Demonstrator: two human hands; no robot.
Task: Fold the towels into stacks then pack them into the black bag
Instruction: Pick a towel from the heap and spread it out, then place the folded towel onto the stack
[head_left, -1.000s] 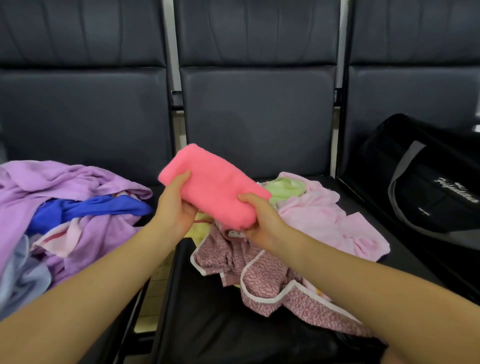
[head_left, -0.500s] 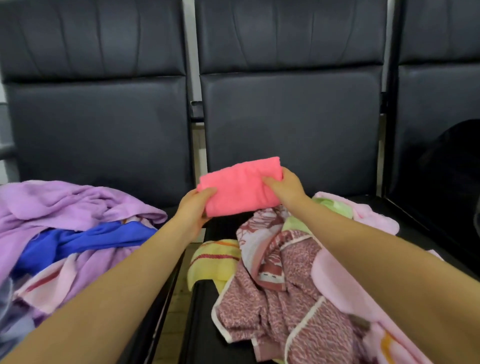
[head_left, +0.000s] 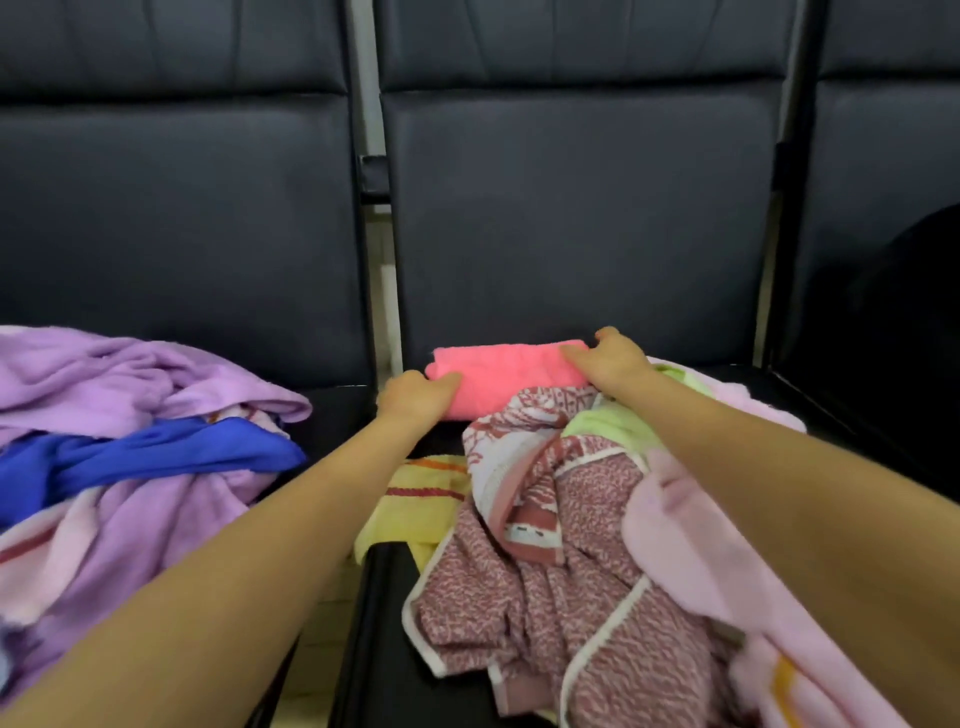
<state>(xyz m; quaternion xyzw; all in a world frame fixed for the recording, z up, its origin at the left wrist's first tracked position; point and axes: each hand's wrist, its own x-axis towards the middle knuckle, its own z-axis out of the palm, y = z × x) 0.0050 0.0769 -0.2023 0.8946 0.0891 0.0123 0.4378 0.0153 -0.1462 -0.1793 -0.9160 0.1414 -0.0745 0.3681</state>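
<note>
Black padded chairs (head_left: 576, 218), folded pink towel (head_left: 511, 376) and loose towels (head_left: 561, 525) on middle seat, purple pile (head_left: 130, 410) on left seat

The black bag (head_left: 904, 332), far right of the right hand (head_left: 610, 364), is cut by the frame edge, and the purple towel pile (head_left: 130, 467) left of the left hand (head_left: 415, 400) runs off-frame.

a waiting area: linked black padded chairs (head_left: 571, 218) in a row.

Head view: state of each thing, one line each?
Coral towel: folded, at back of middle seat.
Left hand: grips its left end.
Right hand: grips its right end.
Maroon patterned towel: unfolded, crumpled.
Purple towel: unfolded, heaped.
Blue cloth: crumpled.
</note>
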